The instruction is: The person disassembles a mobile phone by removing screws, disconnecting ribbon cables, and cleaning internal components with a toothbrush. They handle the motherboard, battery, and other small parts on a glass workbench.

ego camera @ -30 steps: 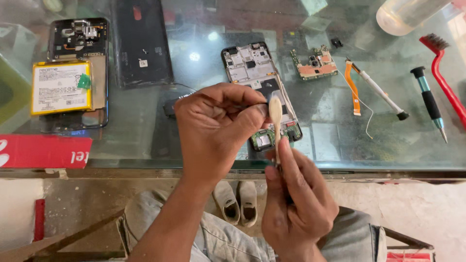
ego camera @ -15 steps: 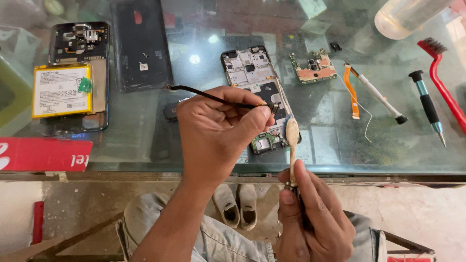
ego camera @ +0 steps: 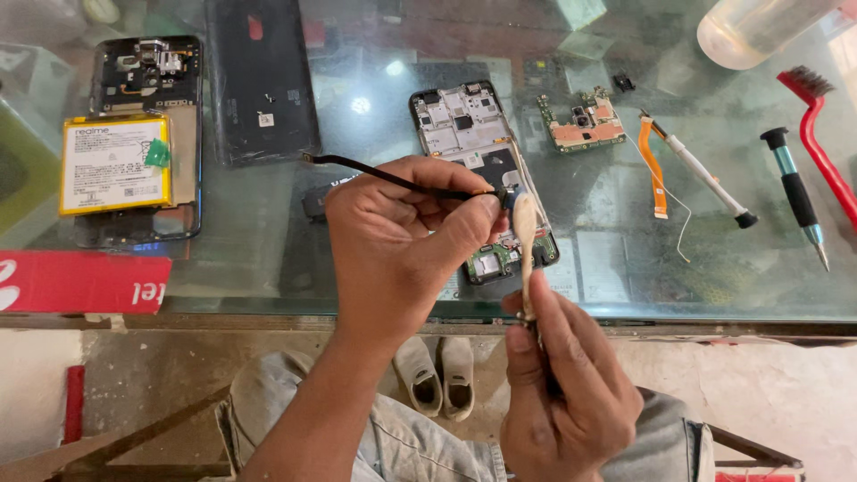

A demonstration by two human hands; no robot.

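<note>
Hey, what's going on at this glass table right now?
A person sits at a glass table doing phone repair. The left hand pinches a thin black flex cable, and the right hand holds a small brush with its pale bristles against the cable's end. Under the hands lies an opened phone. Beside it lie a circuit board, a screwdriver, a red brush and another opened phone with a yellow battery.
</note>
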